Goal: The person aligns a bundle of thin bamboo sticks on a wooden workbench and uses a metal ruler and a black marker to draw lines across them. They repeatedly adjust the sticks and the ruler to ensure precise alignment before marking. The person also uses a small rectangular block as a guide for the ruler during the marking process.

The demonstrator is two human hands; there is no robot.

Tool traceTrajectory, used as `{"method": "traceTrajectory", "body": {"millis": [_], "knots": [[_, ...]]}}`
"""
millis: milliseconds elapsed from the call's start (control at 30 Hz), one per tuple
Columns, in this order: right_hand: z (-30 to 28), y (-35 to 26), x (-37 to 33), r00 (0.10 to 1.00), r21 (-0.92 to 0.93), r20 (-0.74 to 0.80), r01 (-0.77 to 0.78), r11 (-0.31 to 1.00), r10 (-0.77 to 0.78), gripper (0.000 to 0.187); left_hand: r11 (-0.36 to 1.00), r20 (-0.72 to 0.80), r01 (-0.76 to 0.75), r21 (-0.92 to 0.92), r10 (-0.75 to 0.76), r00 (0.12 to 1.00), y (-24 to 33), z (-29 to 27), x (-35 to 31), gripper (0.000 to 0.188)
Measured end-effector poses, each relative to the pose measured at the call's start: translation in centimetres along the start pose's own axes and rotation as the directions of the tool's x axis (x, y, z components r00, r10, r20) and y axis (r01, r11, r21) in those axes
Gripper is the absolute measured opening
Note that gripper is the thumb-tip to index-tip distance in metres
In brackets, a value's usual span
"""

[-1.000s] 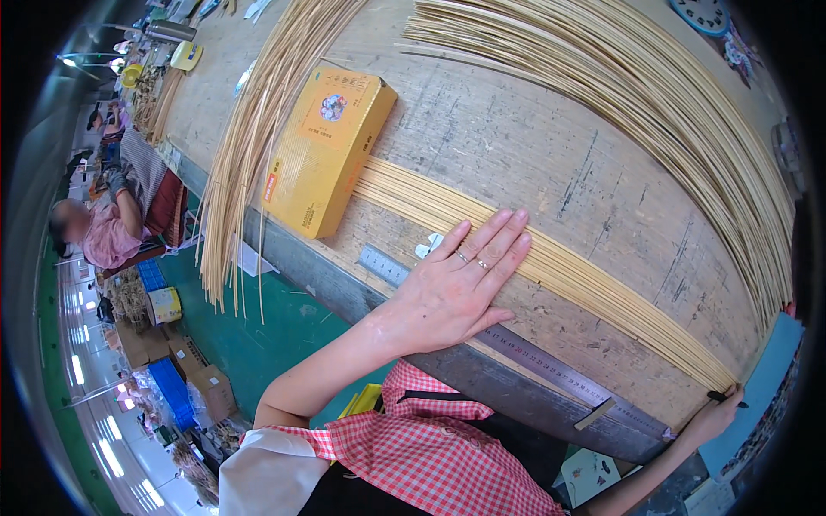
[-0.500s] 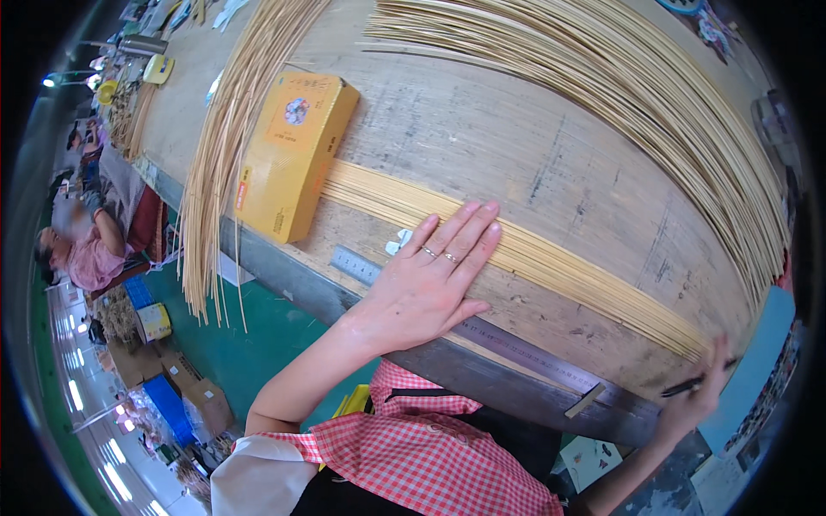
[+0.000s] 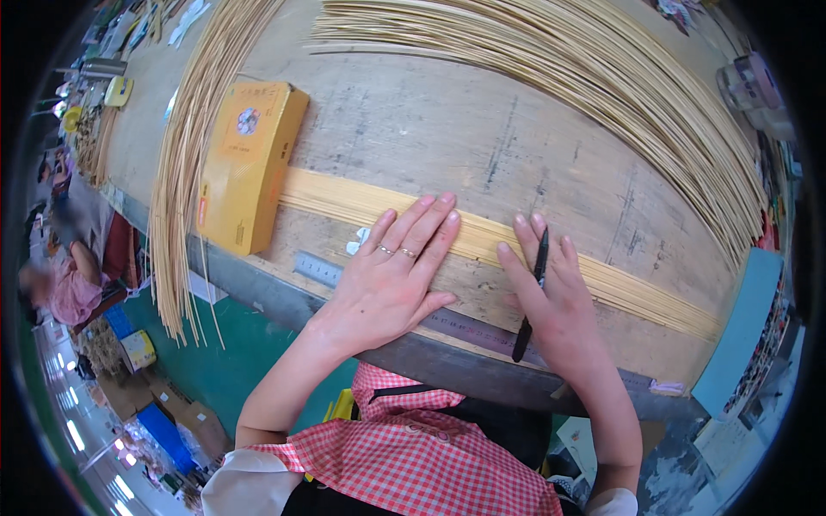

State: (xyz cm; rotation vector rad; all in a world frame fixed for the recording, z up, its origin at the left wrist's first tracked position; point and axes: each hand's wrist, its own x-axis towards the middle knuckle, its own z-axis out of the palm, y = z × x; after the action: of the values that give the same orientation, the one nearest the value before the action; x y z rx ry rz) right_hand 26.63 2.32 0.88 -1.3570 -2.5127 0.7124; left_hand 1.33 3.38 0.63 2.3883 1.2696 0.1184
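Observation:
A flat row of thin pale wooden sticks runs across the worktable, its left end up against a yellow-orange box. My left hand lies flat over the row with fingers stretched out, two rings on them. Further right, my right hand rests its fingertips on the same sticks. A black pen is held between the fingers of that hand, pointing away from me. A steel ruler lies along the near table edge, partly covered by both hands. A small white scrap shows beside my left hand.
A large bundle of long sticks curves across the far side. Another bundle hangs over the table edge at left. At the right stands a teal box. Another person sits beyond the table's left side.
My right hand has come from the row's far right end to its middle, beside my left hand, carrying the pen. The left hand stays flat on the sticks; the whole view has shifted.

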Motion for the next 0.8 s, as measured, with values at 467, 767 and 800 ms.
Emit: {"method": "traceTrajectory", "body": {"millis": [467,767,800], "knots": [[1.0,0.3,-0.2,0.999,-0.030,-0.030,0.031,0.999,-0.032,0.060,1.000,0.048,0.012,-0.029,-0.010,0.999,-0.2,-0.6,-0.3,0.095],[0.7,0.0,0.0,0.999,-0.002,-0.039,0.034,0.999,-0.034,0.056,0.999,0.041,0.049,0.024,-0.050,0.998,-1.0,-0.4,-1.4,0.095],[0.6,0.1,0.0,0.999,-0.001,-0.037,0.037,0.999,-0.037,0.056,0.998,0.043,0.051,0.025,-0.052,0.998,-0.9,-0.4,-1.4,0.096]]}}
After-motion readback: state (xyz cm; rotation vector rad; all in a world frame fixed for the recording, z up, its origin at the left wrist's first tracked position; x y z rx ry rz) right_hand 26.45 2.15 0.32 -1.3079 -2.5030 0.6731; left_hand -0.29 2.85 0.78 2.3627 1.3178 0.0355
